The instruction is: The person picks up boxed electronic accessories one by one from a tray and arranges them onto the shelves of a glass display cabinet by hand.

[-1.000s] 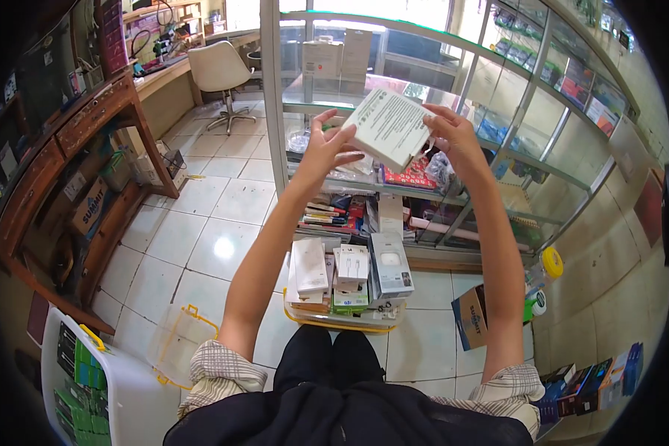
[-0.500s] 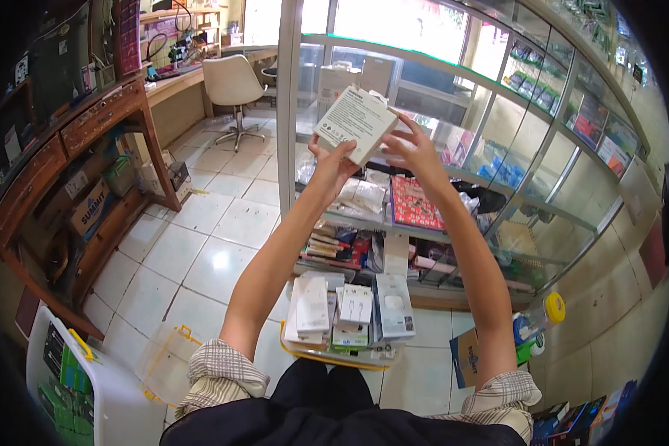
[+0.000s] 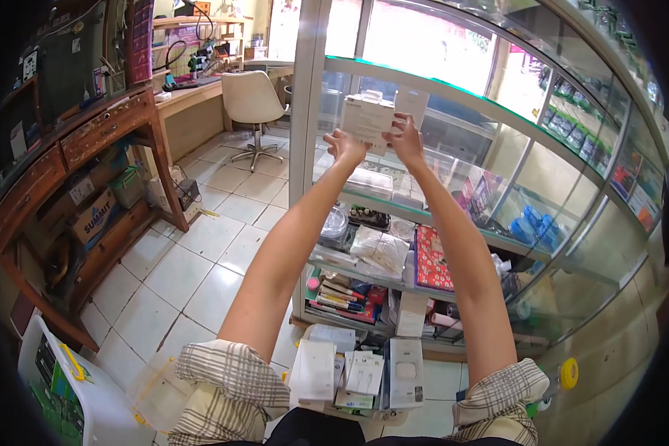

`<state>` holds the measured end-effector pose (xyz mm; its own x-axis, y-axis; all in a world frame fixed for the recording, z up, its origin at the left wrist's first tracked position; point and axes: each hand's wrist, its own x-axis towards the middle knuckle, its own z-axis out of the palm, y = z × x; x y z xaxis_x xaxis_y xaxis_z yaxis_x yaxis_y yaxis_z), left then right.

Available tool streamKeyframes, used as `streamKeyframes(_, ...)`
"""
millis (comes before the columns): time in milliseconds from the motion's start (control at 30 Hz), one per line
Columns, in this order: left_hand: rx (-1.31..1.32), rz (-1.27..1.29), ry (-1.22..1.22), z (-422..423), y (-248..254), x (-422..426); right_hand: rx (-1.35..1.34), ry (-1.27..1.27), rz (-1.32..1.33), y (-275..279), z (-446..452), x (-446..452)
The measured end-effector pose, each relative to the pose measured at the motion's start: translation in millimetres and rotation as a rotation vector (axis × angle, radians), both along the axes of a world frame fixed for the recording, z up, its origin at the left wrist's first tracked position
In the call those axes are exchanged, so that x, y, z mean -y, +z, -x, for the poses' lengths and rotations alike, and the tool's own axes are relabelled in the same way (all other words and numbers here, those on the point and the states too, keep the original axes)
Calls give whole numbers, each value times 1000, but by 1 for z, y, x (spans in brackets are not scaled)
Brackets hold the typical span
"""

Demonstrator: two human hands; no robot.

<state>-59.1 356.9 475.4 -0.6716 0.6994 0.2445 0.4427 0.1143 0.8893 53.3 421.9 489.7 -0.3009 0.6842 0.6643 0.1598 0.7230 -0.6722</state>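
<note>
A white product box (image 3: 367, 117) with small print and a hang tab on top stands upright at the upper shelf of the glass cabinet. My left hand (image 3: 347, 146) is closed at its lower left edge, fingers partly hidden. At its right edge, the bent fingers of my right hand (image 3: 405, 140) grip the side. Just behind and to the right is another pale box (image 3: 413, 102). Whether the held box rests on the shelf I cannot tell.
Below me, a bin holds several white boxes (image 3: 314, 369). Lower cabinet shelves carry a red patterned box (image 3: 432, 260), plastic packets (image 3: 379, 250) and pens (image 3: 336, 299). A cabinet post (image 3: 308, 149) rises left of my arms. A white tub (image 3: 104, 394) stands lower left, a chair (image 3: 253, 100) further back.
The box went from tilted in my left hand to upright, further into the cabinet. My right hand closed in on its right edge. The view shifted, so the bin sits lower.
</note>
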Motion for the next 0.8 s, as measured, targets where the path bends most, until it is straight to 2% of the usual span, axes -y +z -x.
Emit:
streamKeyframes(67, -12, 87, -20, 14, -13, -31, 42, -31, -65, -8, 13, -22)
streamKeyframes(133, -24, 84, 30, 15, -17, -44, 24, 14, 2, -12, 20, -32)
streamKeyframes(200, -265, 146, 89, 17, -18, -57, 45, -84, -24, -15, 28, -45)
streamKeyframes(233, -286, 145, 114, 18, -20, -63, 49, -81, -13, -17, 31, -49)
streamKeyframes(333, -200, 139, 137, 16, -20, -66, 40, -81, -25, -24, 33, -64)
streamKeyframes(400, -206, 102, 144, 12, -22, -65, 66, -187, -171, -29, 36, -70)
streamKeyframes(500, -246, 21, 159, 13, -26, -66, 45, -162, 5, -30, 37, -69)
streamKeyframes(633, -265, -64, 152, 11, -33, -64, 181, -100, 43, -31, 30, -65)
streamKeyframes(800, -315, -94, 84, 2, -30, -41, 246, -167, 72, -47, 13, -57)
